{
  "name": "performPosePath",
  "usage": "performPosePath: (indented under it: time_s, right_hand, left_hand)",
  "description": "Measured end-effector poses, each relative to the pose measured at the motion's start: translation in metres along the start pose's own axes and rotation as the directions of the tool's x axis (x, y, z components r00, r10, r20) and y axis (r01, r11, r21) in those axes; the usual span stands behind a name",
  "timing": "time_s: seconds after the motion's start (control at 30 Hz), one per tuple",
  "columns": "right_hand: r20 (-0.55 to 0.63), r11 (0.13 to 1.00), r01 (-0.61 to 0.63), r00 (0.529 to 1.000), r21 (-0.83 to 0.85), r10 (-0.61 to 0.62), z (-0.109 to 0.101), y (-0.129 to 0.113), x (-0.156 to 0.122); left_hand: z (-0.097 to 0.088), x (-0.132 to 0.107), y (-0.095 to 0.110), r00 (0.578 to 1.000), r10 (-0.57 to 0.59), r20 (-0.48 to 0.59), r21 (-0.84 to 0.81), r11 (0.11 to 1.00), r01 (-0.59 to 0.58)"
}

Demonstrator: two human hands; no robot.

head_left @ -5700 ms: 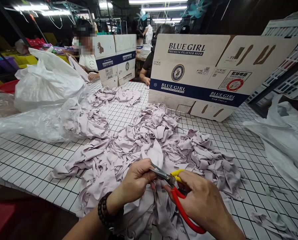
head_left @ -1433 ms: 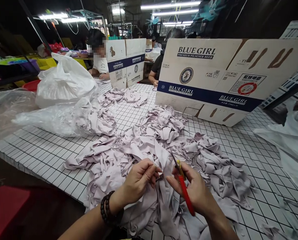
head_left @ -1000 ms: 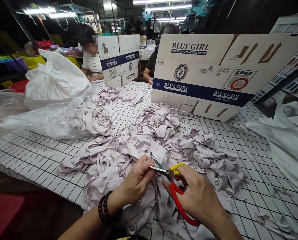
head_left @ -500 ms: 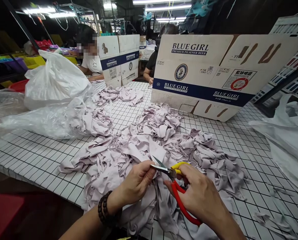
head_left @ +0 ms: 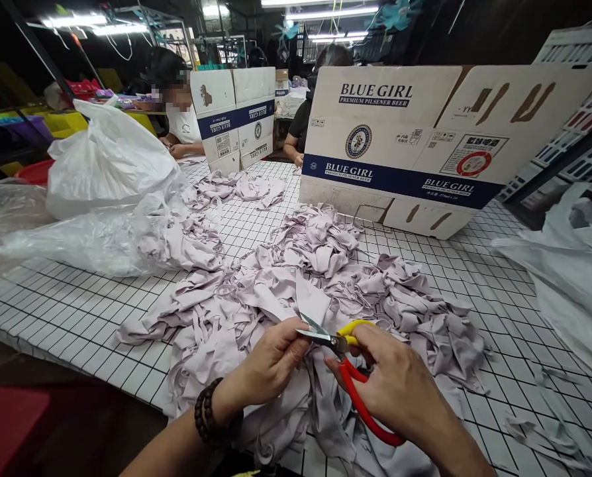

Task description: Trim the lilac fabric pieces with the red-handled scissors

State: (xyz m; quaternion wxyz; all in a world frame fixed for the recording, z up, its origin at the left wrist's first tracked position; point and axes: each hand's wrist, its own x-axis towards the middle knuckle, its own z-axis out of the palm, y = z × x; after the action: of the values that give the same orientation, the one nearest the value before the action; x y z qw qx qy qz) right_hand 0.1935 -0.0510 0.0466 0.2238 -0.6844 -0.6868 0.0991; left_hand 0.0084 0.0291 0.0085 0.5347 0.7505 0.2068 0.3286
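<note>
My right hand is closed around scissors with one yellow and one red handle. Their blades are parted and point left, reaching the fingertips of my left hand. That hand is pinched shut, thumb against fingers, and wears dark bead bracelets at the wrist; what lies in the pinch is hidden. Under and around both hands spreads a large heap of pale lilac fabric pieces, many with narrow strips.
The table has a white cover with black grid lines. Beer cartons stand across its far side, with co-workers behind. Plastic bags lie at left, another white bag at right. Fabric scraps lie near right.
The scissors have shifted very slightly left at the blade tips, and my hands stay almost in place. At the far left, a co-worker's hands have moved.
</note>
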Motion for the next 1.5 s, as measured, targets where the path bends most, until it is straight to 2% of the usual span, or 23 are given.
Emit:
performPosePath:
  time_s: [0.23, 1.07, 1.17, 1.37, 1.5]
  right_hand:
    - [0.045, 0.999, -0.037, 0.998, 0.025, 0.035, -0.002, -0.002, 0.001]
    - [0.202, 0.993, -0.099, 0.976, 0.057, 0.086, -0.003, -0.002, 0.003]
    - [0.190, 0.993, -0.113, 0.976, 0.042, 0.103, -0.001, -0.001, 0.001]
    - [0.067, 0.999, -0.044, 0.997, -0.027, 0.046, 0.003, -0.002, -0.001]
    - [0.045, 0.998, -0.041, 0.998, -0.036, 0.043, 0.004, -0.003, -0.002]
  left_hand:
    - [0.001, -0.001, -0.003, 0.996, -0.084, 0.027, -0.177, 0.980, 0.087]
    - [-0.006, -0.002, 0.006, 0.999, -0.035, 0.033, -0.046, 0.998, 0.037]
    - [-0.006, -0.002, 0.007, 0.999, -0.047, 0.024, -0.058, 0.997, 0.048]
    - [-0.005, -0.003, 0.006, 0.995, -0.097, 0.023, -0.122, 0.988, 0.099]
    - [-0.006, -0.003, 0.005, 0.992, -0.122, 0.030, -0.117, 0.985, 0.125]
